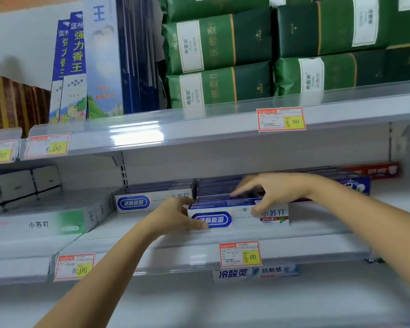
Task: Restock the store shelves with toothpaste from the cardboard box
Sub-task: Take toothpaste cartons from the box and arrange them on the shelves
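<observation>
Both hands are on one toothpaste box (239,218) that lies lengthwise on the middle shelf (317,242), its white front with the blue oval label facing out. The left hand (175,216) grips the box's left end, with the thumb laid along the lower front over the edge of the blue label and the fingers curled round the end. The right hand (272,192) holds the right half from above: its thumb presses down on the front face beside the printed characters, and its fingers reach back over the dark blue top. The hands are apart, one at each end, with the box between them.

The box sits in front of a stack of the same boxes (218,185) and just right of a matching box (152,201) that is set further back. To the far left lies a white and green box (38,223). A red box (374,171) lies at the back right, behind the right forearm. A price tag marked 5.00 (240,254) hangs on the shelf edge below the held box. On the upper shelf stand green packs (218,55) and tall blue boxes (71,67)
</observation>
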A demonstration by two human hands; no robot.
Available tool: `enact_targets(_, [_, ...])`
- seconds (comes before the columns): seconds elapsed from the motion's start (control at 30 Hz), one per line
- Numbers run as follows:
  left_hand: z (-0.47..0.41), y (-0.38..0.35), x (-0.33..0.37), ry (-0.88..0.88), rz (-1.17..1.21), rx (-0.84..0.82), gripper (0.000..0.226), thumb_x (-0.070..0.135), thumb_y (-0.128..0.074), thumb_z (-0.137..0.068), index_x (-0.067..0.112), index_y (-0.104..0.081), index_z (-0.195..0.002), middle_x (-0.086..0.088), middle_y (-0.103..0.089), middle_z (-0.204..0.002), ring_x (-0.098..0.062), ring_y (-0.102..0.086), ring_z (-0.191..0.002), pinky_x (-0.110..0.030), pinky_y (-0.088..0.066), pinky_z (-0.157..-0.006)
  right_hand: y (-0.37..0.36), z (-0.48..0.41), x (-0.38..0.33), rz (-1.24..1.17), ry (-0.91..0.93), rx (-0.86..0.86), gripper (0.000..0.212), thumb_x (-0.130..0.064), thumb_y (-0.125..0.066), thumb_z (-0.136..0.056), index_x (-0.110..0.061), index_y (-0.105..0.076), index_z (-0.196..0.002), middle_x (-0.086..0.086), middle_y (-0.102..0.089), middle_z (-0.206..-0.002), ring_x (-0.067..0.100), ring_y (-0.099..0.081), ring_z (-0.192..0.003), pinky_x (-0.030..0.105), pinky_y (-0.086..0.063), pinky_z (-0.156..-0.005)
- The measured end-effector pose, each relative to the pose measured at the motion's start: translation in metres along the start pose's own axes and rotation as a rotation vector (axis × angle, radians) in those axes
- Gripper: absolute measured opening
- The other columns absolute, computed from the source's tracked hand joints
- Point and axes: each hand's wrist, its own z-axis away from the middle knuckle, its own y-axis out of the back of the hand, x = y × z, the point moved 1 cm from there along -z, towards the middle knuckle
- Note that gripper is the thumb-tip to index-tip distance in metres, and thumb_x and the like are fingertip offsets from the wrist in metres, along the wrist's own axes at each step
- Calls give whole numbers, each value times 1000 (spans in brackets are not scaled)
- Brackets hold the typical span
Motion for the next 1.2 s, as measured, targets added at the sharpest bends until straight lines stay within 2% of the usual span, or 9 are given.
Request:
enact_targets(0.1, [3, -4, 3, -47, -77, 24, 64, 37, -71, -81, 20, -45, -137, -3, -66, -99, 6, -45, -55, -11, -42, -51, -4, 12, 7, -78, -30, 129, 67, -34, -77, -75, -46, -46, -133, -17, -40, -142, 5, -39, -128, 27, -33, -108])
enact_targets(0.23, [4, -9, 4, -27, -161, -24, 36, 46, -63, -85, 29, -52, -115, 13, -43, -70, 2, -37, -60, -11, -30, -51, -13, 24, 30, -201, -210, 290, 111, -46, -86, -56, -29, -27, -148, -9, -33, -152, 10, -41, -131, 26, -31, -110])
enact_targets(0.37, [1, -9, 5, 87, -277, -96, 36, 61, -52, -85, 30, -37, -75, 5, -46, -85, -9, -43, -70, -20, -32, -61, -28, 29, 40, -428, -323, 217, 103, -27, -87, -63, -27, -30, -148, -8, -45, -142, 5, -55, -93, 22, -39, -89])
enact_targets(0.5, [5, -6, 14, 81, -242, -184, 43, 59, -49, -88, 18, -52, -102, 1, -49, -114, -15, -43, -100, -26, -30, -88, -34, 27, 40, -518, -440, 206, 108, -21, -90, -55, -13, -32, -146, 4, -46, -143, 22, -46, -125, 29, -35, -105])
enact_targets(0.67, [13, -8, 27, 38, -190, -235, 44, 52, -46, -93, 20, -48, -123, -1, -45, -139, -15, -39, -110, -23, -25, -95, -33, 28, 34, -552, -467, 200, 101, -8, -81, -70, -3, -18, -149, 10, -26, -155, 24, -30, -139, 29, -21, -114])
enact_targets(0.87, [17, -7, 27, 104, -322, -195, 47, 59, -43, -90, 17, -53, -109, -6, -50, -135, -23, -46, -119, -28, -31, -97, -31, 41, 15, -506, -465, 219, 94, -14, -78, -75, -7, -21, -149, 9, -32, -152, 24, -39, -132, 26, -30, -104])
enact_targets(1.03, [38, -19, 11, -141, -75, 279, 45, 41, -59, -90, 17, -54, -127, -1, -60, -127, -19, -56, -113, -26, -41, -89, -43, 68, -10, -221, -303, 727, 52, -18, -72, -82, -19, -51, -130, -3, -58, -117, 12, -57, -96, 25, -44, -85])
enact_targets(1.13, [88, -48, -1, -442, 419, 500, 4, 25, -63, -90, 22, -64, -87, 4, -67, -100, -5, -61, -93, -22, -50, -85, -76, 93, -28, -158, -129, 949, 16, -13, -66, -85, -22, -57, -93, -4, -54, -70, 8, -48, -60, 28, -41, -64])
enact_targets(1.2, [118, -81, -16, -483, 512, 452, 27, 28, -63, -88, 20, -52, -65, 8, -61, -79, -1, -57, -76, -13, -44, -72, -111, 106, -39, -153, -118, 902, 16, -19, -66, -86, -20, -51, -83, -5, -46, -55, 13, -45, -53, 32, -41, -59])
